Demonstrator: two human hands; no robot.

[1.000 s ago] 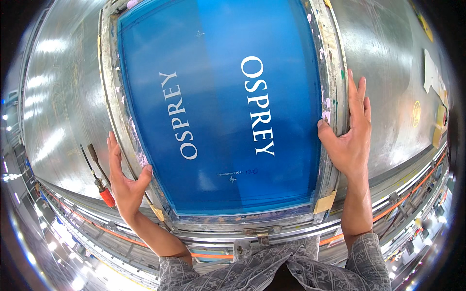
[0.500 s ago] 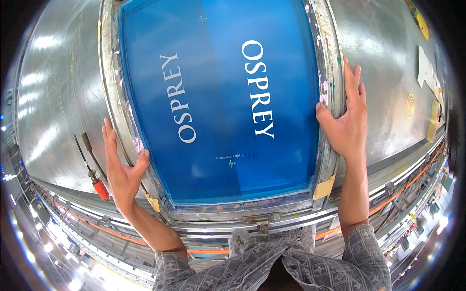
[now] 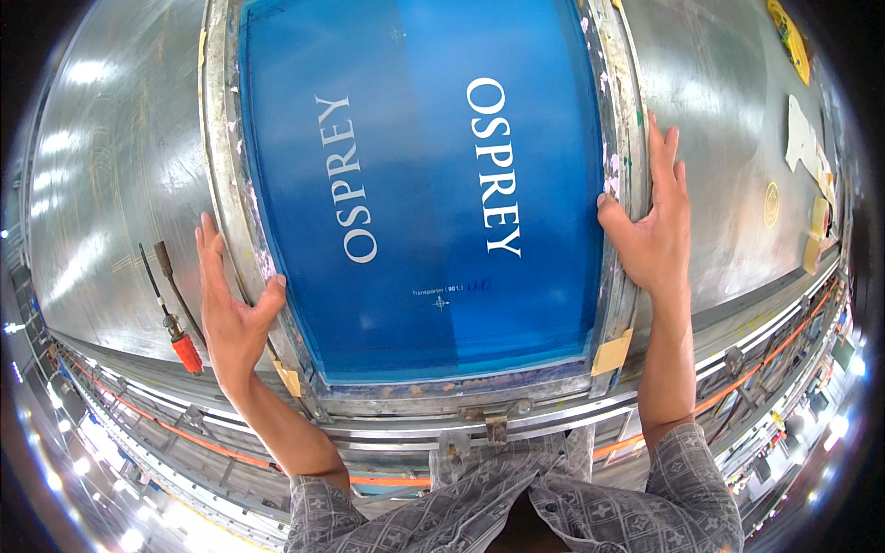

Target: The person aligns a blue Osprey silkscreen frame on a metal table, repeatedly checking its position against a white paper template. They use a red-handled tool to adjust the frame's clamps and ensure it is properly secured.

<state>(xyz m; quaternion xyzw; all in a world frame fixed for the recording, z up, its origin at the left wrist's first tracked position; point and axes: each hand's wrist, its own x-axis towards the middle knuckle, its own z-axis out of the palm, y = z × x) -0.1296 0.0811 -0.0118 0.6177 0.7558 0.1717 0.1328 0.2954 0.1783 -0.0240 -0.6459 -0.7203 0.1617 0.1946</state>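
Observation:
A screen-printing frame (image 3: pixel 221 138) with a metal rim lies before me, its blue mesh (image 3: pixel 415 203) bearing two rows of large pale lettering. On its left rail is my left hand (image 3: pixel 235 318), thumb laid over the top and fingers stretched along the outer side. My right hand (image 3: pixel 654 230) clasps the right rail the same way, slightly farther from me. Both palms press against the rail sides, and the undersides of the fingers are hidden. A red-handled screwdriver (image 3: pixel 187 352) rests just left of my left hand, beside a thin dark-handled tool (image 3: pixel 166 267).
The frame is over a broad shiny metal table (image 3: pixel 101 184). A roll of tape (image 3: pixel 815 247), a white scrap (image 3: pixel 804 143) and a yellow item (image 3: pixel 790 41) lie along the right side. A metal rail with a clamp (image 3: pixel 496 426) runs along the near edge.
The frame looks slightly narrower, its left rail shifted a little to the right in view. Both hands keep their places on the rails. The whole view has shifted slightly.

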